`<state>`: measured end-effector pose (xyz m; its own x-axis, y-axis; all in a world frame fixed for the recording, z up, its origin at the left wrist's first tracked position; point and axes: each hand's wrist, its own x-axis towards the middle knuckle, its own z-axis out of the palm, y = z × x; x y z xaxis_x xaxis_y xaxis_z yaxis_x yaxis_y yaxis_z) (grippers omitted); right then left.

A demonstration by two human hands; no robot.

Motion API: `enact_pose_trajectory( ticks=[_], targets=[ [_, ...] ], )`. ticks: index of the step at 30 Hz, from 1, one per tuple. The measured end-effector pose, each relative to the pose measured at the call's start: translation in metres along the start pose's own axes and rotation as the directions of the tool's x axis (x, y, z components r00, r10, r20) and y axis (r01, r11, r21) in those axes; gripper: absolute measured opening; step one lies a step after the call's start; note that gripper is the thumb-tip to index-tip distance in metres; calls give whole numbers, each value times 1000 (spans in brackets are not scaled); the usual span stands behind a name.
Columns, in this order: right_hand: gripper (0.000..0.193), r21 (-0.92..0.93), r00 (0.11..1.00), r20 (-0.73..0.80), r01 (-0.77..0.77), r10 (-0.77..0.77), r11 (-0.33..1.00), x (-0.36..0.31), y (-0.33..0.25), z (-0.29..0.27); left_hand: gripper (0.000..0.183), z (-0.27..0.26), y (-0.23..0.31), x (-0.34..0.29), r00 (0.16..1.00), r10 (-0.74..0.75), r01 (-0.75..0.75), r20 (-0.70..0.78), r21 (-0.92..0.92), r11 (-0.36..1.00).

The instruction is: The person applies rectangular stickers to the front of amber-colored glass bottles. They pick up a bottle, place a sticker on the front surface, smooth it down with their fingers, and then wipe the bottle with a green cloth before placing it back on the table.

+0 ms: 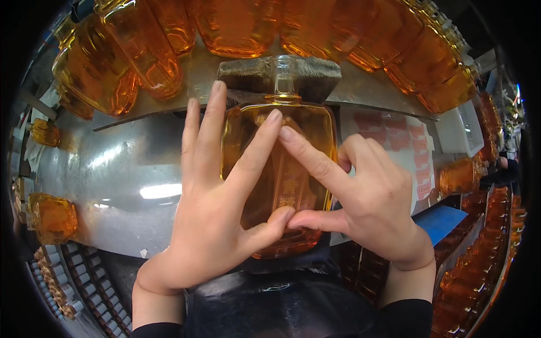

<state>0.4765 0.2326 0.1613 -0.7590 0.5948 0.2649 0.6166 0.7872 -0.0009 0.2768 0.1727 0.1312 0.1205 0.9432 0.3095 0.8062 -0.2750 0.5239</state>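
Note:
A flat, clear glass bottle (pixel 232 132) of amber liquid lies before me, its uncapped neck resting in a dark, worn padded support (pixel 318 76). Across its broad face my left hand (pixel 211 180) is spread, with the index fingertip and thumb touching the glass. My right hand (pixel 375 191) comes from the other side, index finger and thumb stretched apart and the remaining fingers curled loosely. Both index tips almost meet near the shoulder, and both thumb tips near the base. Between them, a narrow label (pixel 290 188) with golden characters shows on the bottle, its edges hard to make out.
Filled amber bottles (pixel 236 28) stand in a curve along the far ledge. Sheets of red labels (pixel 420 152) lie at right by a white plastic bin (pixel 459 129). A small amber bottle (pixel 53 217) is at left, above rows of white-and-brown caps (pixel 84 281). Crated bottles (pixel 479 265) fill the lower right.

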Motion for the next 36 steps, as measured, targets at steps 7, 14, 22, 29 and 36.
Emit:
enact_pose_trajectory(
  ticks=[7,14,22,29,36],
  targets=[
    [77,47,997,75,-13,10,999,-2,2,-4,87,-1,-3,-5,1000,-3,4,2,-68,998],
    [77,26,991,128,-52,48,998,-5,-1,-3,88,6,-4,-6,1000,-5,5,9,-36,999],
    [81,149,990,83,-130,118,980,-7,7,-5,81,13,-19,-11,996,-18,-10,-87,-309,951],
    [84,126,991,99,-106,94,986,-8,9,5,88,24,-16,-9,993,-3,-21,-122,-195,981],
    [83,127,984,155,-112,92,986,-5,10,-3,89,21,-9,-10,996,2,-20,-92,-195,981]
  ],
)
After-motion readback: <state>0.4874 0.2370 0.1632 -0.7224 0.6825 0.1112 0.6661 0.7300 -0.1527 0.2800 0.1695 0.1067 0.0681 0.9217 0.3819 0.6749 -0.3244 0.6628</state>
